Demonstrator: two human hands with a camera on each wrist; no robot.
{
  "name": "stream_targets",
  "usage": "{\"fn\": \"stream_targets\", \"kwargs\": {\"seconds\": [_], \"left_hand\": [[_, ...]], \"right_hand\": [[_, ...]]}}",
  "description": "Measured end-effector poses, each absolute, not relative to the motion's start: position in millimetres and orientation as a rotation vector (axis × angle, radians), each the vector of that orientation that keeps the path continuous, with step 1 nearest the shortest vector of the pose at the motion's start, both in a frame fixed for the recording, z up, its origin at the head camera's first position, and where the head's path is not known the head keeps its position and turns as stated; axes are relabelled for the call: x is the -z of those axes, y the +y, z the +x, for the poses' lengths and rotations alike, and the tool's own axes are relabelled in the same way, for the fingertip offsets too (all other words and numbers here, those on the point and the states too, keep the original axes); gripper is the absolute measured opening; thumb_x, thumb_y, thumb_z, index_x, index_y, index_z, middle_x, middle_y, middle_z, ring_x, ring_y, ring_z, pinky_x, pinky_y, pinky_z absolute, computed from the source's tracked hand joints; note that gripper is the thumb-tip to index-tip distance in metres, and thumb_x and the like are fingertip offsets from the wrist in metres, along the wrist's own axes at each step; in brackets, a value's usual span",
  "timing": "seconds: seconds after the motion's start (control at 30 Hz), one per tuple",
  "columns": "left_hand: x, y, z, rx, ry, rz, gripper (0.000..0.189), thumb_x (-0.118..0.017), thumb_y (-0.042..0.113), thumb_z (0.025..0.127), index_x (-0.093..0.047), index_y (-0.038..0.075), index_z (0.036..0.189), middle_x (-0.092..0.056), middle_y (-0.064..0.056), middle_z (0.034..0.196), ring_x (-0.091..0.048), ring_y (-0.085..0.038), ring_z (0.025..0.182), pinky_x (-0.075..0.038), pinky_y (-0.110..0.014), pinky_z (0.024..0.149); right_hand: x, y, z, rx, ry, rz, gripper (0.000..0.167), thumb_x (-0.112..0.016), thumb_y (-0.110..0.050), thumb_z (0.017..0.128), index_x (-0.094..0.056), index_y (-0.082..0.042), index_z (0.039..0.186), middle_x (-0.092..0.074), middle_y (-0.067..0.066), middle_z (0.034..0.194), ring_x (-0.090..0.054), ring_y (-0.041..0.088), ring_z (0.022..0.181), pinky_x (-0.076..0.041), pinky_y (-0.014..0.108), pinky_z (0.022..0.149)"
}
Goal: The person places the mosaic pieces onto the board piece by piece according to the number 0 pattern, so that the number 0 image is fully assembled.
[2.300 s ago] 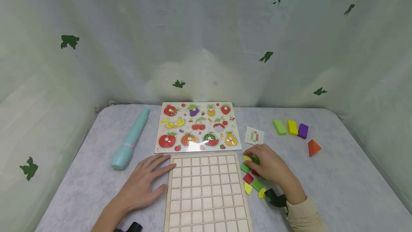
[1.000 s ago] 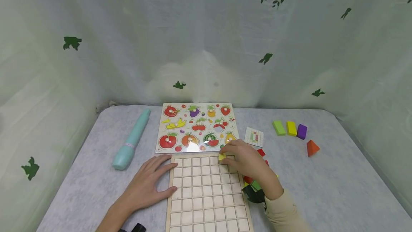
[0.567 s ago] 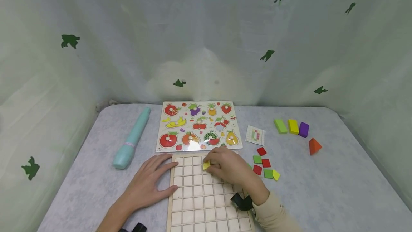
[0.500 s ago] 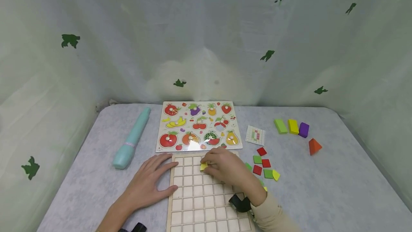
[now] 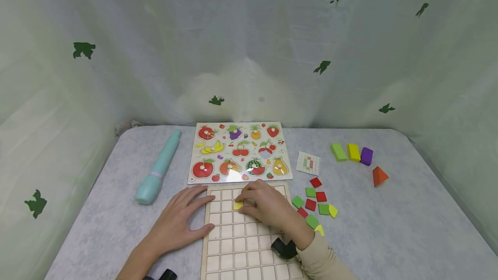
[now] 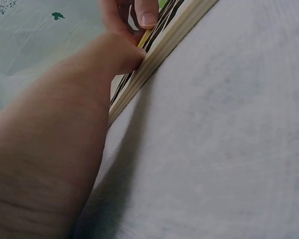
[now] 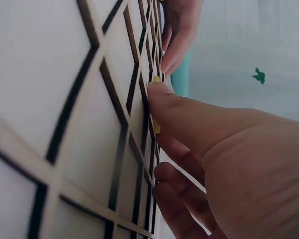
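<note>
A wooden grid board point(image 5: 239, 231) lies flat on the table. My right hand point(image 5: 268, 206) is over its upper part, with thumb and forefinger at a small yellow tile point(image 5: 237, 205). That tile lies at a cell in the second row, third column, partly covered by the fingers. In the right wrist view the thumb presses against the yellow tile point(image 7: 157, 127) close to the grid ribs. My left hand point(image 5: 183, 217) rests at the board's left edge, fingers spread, fingertips and thumb on the frame. In the left wrist view the thumb lies along the board's side point(image 6: 154, 64).
Red tiles point(image 5: 310, 204), green tiles point(image 5: 324, 209) and yellow quarter-round tiles point(image 5: 333, 211) lie right of the board. Behind it are a fruit puzzle point(image 5: 249, 165) and a pattern card point(image 5: 308, 163). A teal umbrella-like roll point(image 5: 157, 172) lies left; coloured blocks point(image 5: 354, 152) sit back right.
My right hand has carried the yellow tile from the pile on the right, leftward over the board's top row, and down to a second-row cell. The left hand stays at the board's edge.
</note>
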State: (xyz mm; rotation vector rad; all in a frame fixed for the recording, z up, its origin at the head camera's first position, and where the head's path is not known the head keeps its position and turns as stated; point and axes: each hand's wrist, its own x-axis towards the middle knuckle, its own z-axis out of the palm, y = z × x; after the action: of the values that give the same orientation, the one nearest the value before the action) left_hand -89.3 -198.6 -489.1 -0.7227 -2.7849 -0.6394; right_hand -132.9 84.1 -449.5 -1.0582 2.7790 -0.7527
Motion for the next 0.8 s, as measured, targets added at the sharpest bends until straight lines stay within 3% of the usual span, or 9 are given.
{"fn": "stream_targets", "kwargs": {"seconds": [0.43,0.8], "left_hand": [[489,-199,-90,0.661,-2.78,-0.735,0.065,-0.081,0.053,0.081,-0.065,0.026,0.138,-0.052,-0.003,0.152,-0.044,-0.029,0.143,-0.033,-0.055,0.117],[490,-199,-89,0.657,-2.789,-0.717,0.065,-0.081,0.053,0.081,-0.065,0.027,0.138,-0.052,-0.002,0.153,-0.044,-0.029,0.143,-0.032,-0.055,0.118]], "right_hand": [[426,105,-120,0.672,2.805,-0.934,0.043,-0.078,-0.031,0.094,-0.068,-0.02,0.134,-0.067,-0.005,0.132,-0.058,0.016,0.127,-0.055,0.039,0.103],[417,146,-110,0.741,2.901,-0.888,0.041,-0.085,-0.026,0.087,-0.073,-0.016,0.125,-0.069,-0.002,0.127,-0.062,0.02,0.122,-0.059,0.039,0.097]]}}
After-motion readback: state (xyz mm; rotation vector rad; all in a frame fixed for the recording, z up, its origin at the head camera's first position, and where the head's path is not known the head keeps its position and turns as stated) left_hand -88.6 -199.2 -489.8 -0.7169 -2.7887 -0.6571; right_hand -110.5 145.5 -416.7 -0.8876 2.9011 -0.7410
